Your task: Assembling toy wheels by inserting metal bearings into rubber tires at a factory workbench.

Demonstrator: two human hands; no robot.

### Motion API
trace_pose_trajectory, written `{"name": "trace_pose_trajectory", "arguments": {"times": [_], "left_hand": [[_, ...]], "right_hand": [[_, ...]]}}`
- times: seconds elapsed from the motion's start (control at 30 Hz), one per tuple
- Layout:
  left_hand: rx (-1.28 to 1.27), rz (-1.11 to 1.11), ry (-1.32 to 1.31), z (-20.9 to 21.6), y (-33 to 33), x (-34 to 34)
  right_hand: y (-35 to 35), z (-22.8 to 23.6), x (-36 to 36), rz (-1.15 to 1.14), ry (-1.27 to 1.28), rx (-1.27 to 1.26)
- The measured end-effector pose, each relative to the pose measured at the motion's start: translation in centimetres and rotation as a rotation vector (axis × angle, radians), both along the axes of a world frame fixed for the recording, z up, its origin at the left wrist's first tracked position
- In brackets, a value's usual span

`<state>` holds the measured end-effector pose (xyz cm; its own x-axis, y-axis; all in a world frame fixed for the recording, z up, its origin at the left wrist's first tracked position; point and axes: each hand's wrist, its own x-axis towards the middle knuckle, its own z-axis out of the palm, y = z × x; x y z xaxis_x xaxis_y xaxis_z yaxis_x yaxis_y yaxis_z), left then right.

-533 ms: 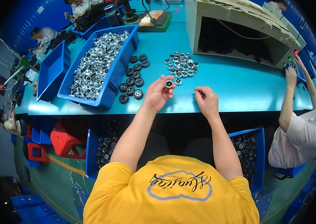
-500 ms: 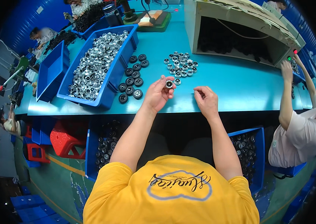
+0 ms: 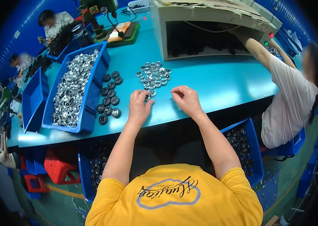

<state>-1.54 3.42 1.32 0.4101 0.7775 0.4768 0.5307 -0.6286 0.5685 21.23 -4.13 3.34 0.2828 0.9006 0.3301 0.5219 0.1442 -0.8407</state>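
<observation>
My left hand (image 3: 139, 108) is low over the blue-green table, its fingers closed round a small chrome wheel hub (image 3: 147, 97) with a dark centre. Just beyond it lies a loose cluster of similar chrome hubs (image 3: 154, 77). To the left, black-tyred wheels (image 3: 110, 93) stand in short rows. My right hand (image 3: 187, 101) hovers near the front of the table, thumb and fingers curled together. Whatever is between those fingertips, if anything, cannot be seen.
A blue bin (image 3: 86, 107) heaped with chrome hubs stands left of the wheels, beside another blue bin (image 3: 34, 100). A pale box (image 3: 159, 34) with dark contents sits at the back. Below the table edge, blue crates (image 3: 255, 150) hold dark wheels. A co-worker (image 3: 288, 98) sits at right.
My view has turned. My left hand has turned over and brought the hub to the near edge of the hub cluster. The right hand stays curled. The co-worker's arm now reaches toward the pale box.
</observation>
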Motion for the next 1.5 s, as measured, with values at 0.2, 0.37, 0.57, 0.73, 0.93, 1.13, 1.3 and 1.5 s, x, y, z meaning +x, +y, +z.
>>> {"name": "trace_pose_trajectory", "arguments": {"times": [0.2, 0.37, 0.57, 0.73, 0.93, 1.13, 1.3, 1.5], "left_hand": [[0.139, 0.067, -0.012, 0.2, 0.3, 1.0], [0.151, 0.051, 0.049, 0.5, 0.6, 1.3], [0.117, 0.011, 0.11, 1.0, 1.2, 1.7], [0.087, 0.009, 0.137, 0.6, 1.5, 1.2], [0.008, -0.022, 0.152, 0.9, 2.0, 1.4], [0.038, -0.02, 0.14, 1.0, 2.1, 1.8], [0.017, -0.019, 0.14, 0.7, 1.8, 1.7], [0.021, -0.032, 0.139, -0.2, 1.9, 1.6]], "right_hand": [[10.0, 3.9, 6.2, -0.116, -0.244, 0.287], [23.0, 3.7, 10.0, -0.201, -0.537, 0.227], [38.2, 0.6, 16.0, -0.351, -0.892, 0.322], [44.8, 0.3, 15.8, -0.437, -0.879, 0.235], [46.0, 0.3, 16.6, -0.465, -0.84, 0.24], [46.2, -0.6, 17.5, -0.488, -0.784, 0.318], [45.5, -0.4, 17.5, -0.514, -0.72, 0.43], [38.8, 1.3, 15.7, -0.514, -0.656, 0.611]]}}
